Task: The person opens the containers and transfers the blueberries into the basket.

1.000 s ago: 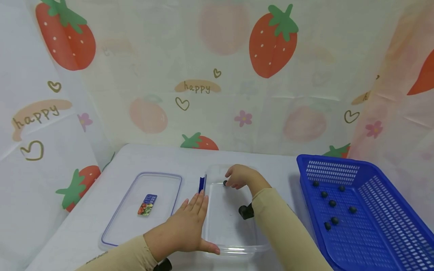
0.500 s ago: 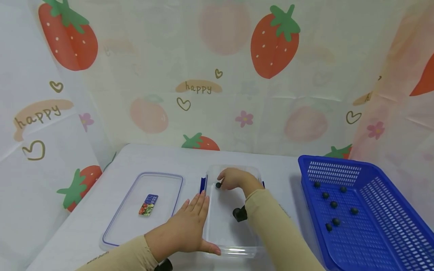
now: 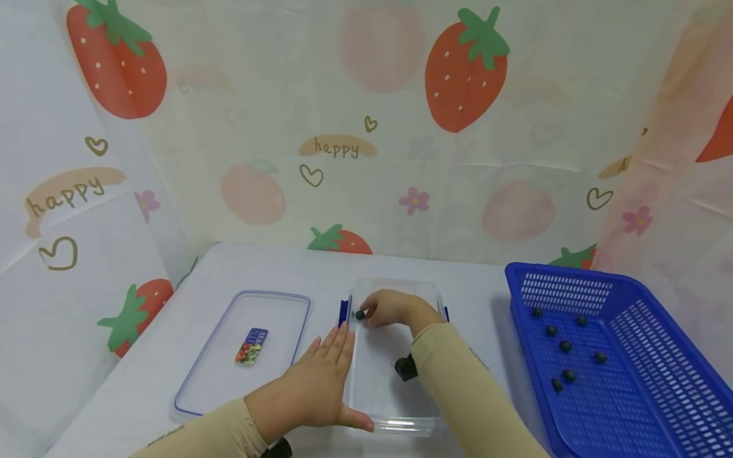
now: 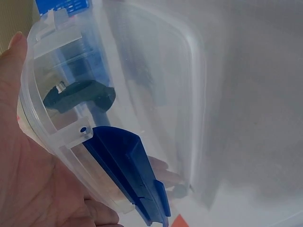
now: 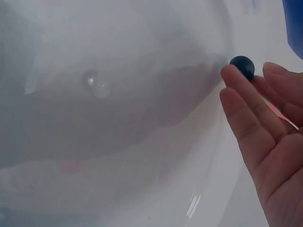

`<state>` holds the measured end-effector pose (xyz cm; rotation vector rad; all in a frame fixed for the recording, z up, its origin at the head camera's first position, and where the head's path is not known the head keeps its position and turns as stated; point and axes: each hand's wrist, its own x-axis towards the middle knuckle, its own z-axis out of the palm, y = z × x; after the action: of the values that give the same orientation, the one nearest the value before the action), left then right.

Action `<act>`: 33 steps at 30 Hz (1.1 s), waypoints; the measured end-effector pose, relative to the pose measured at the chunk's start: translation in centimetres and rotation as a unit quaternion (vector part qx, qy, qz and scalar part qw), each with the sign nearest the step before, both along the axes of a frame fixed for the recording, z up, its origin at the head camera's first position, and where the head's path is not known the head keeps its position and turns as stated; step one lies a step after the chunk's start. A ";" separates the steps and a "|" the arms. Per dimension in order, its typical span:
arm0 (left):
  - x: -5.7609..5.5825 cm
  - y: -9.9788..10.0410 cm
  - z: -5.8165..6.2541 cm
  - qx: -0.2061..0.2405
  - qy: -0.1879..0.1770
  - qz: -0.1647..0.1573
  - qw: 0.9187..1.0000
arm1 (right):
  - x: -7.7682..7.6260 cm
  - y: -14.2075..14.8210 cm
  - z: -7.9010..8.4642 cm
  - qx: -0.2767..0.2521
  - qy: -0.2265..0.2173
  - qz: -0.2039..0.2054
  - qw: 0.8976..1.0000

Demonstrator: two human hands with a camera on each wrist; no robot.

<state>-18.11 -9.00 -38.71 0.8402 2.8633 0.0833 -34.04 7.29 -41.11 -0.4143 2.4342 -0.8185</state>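
My right hand reaches into a clear plastic box. A small dark ball is at its fingertips; in the right wrist view the forefinger and middle finger lie against it and the thumb tip is slightly apart. In the head view the ball is low in the box, near its left wall. My left hand rests spread along the box's left side, thumb out toward the near rim, holding nothing. By its fingers, a blue latch hangs from the box rim.
A clear lid with a purple-blue edge lies left of the box, bearing a colourful label. On the right stands a blue plastic basket with several dark balls inside. A printed curtain hangs behind the white table.
My right hand has moved left and slightly down inside the box, and the dark ball has moved left with its fingertips. My left hand has kept its place along the box.
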 end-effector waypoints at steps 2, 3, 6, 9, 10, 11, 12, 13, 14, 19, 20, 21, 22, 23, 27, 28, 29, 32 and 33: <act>0.0 0.0 0.0 0.001 -0.002 0.000 1.000 | 0.0 -0.1 -0.1 0.008 0.007 0.004 1.000; 0.0 0.0 0.0 0.001 -0.003 0.001 1.000 | -0.1 -0.1 -0.2 0.011 0.012 0.005 1.000; 0.0 0.0 0.1 0.000 -0.004 0.001 1.000 | -0.1 -0.2 -0.3 0.013 0.024 0.001 1.000; 0.1 0.1 0.2 0.000 -0.005 0.001 1.000 | -0.2 -0.3 -0.5 0.003 0.030 0.002 1.000; 0.1 0.1 0.2 0.000 -0.005 0.000 1.000 | -0.3 -0.4 -0.5 0.000 0.029 0.003 1.000; 0.1 0.1 0.2 0.001 -0.005 0.000 1.000 | -0.3 -0.4 -0.6 -0.002 0.030 0.006 1.000; 0.1 0.1 0.2 0.002 -0.005 0.000 1.000 | -0.3 -0.4 -0.6 -0.006 0.028 0.008 1.000; 0.1 0.1 0.2 0.002 -0.006 0.000 1.000 | -0.3 -0.4 -0.7 -0.013 0.021 0.009 1.000; 0.1 0.1 0.2 0.001 -0.007 0.001 1.000 | -0.3 -0.4 -0.7 -0.018 0.015 0.011 1.000; 0.0 0.1 0.0 -0.006 -0.010 0.005 1.000 | -0.1 -0.5 -0.9 -0.053 -0.021 0.008 0.998; 0.0 0.1 0.0 -0.006 -0.010 0.006 1.000 | -0.1 -0.5 -0.9 -0.055 -0.021 0.008 0.998; 0.0 0.0 0.0 -0.005 -0.010 0.006 1.000 | 0.0 -0.6 -0.8 -0.056 -0.021 0.008 0.998; 0.0 0.0 0.0 -0.003 -0.011 0.006 1.000 | 0.0 -0.6 -0.8 -0.057 -0.021 0.008 0.998; 0.0 0.0 0.0 -0.002 -0.011 0.006 1.000 | 0.1 -0.6 -0.8 -0.058 -0.023 0.008 0.998; 0.0 0.0 0.0 0.001 -0.010 0.004 1.000 | 0.2 -0.4 -0.5 -0.037 -0.040 0.014 0.998; 0.0 0.0 0.0 -0.001 -0.009 0.004 1.000 | 0.2 -0.4 -0.3 -0.032 -0.048 0.016 0.998; 0.0 0.0 0.0 -0.002 -0.009 0.004 1.000 | 0.3 -0.3 -0.2 -0.024 -0.056 0.020 0.998; -0.1 0.1 0.0 -0.007 -0.007 0.005 1.000 | 0.5 -0.1 0.5 -0.008 -0.076 0.043 0.996; -0.1 0.1 0.0 -0.008 -0.008 0.006 1.000 | 0.5 -0.1 0.8 -0.004 -0.082 0.053 0.995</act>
<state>-18.19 -8.90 -38.76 0.8158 2.8514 0.0679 -33.49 7.24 -40.33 -0.4567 2.2388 -0.7862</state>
